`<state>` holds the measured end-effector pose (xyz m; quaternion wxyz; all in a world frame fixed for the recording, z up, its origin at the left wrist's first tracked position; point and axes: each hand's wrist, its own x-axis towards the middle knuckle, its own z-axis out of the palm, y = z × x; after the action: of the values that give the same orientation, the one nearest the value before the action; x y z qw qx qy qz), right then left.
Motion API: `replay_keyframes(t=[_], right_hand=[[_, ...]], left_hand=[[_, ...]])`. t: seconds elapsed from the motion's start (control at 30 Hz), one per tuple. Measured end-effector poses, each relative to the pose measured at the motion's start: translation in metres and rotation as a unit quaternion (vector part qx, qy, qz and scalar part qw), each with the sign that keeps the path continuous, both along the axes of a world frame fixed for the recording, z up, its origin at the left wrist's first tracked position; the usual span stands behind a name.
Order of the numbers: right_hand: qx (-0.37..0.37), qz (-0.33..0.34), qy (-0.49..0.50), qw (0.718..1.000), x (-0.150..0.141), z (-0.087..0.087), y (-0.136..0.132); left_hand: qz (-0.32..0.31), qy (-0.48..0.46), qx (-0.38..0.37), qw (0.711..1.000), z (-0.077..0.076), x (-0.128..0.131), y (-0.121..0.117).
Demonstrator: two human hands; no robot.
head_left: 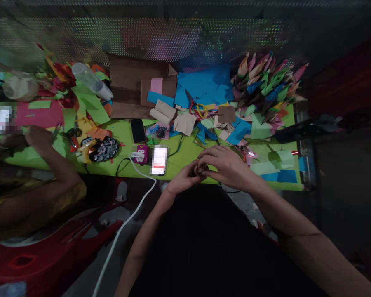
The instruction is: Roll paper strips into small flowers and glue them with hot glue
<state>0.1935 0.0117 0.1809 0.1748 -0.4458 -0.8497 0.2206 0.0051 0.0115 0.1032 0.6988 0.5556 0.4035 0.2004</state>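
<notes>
Both of my hands meet at the near edge of a green table point(123, 136). My left hand point(185, 178) and my right hand point(227, 165) are closed together on a small brownish folded piece of paper point(200, 168), which their fingers mostly hide. Just beyond them lie loose paper scraps in blue, tan and pink point(231, 128). A heap of folded paper shapes in many colours point(266, 82) rises at the back right.
A black phone point(138, 130), a purple plug block with a white cable point(141, 156) and scissors point(199, 109) lie on the table. Brown paper bags point(132, 82) and blue sheets point(204, 84) sit behind. Another person's arm point(40, 142) works at the left. A red stool point(34, 255) stands below.
</notes>
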Motion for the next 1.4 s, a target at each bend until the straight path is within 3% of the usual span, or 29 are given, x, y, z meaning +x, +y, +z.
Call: replay_keyframes(t=[0.5,0.7,0.87,1.4], right_hand=[[0.023,-0.028,-0.013,0.999,-0.001,-0.008,-0.021],[0.017,-0.033,-0.032,0.999,-0.004,-0.016,-0.024],[0.01,-0.045,-0.017,0.999,-0.006,-0.025,-0.026],[-0.056,-0.033,0.01,0.998,-0.01,-0.044,-0.036]], left_hand=[[0.107,-0.051,-0.017,0.993,-0.021,-0.002,-0.003],[0.102,-0.052,0.003,0.993,-0.017,-0.002,-0.002],[0.059,-0.063,0.004,0.996,-0.011,-0.009,0.002],[0.033,-0.036,-0.025,0.998,-0.02,-0.014,-0.005]])
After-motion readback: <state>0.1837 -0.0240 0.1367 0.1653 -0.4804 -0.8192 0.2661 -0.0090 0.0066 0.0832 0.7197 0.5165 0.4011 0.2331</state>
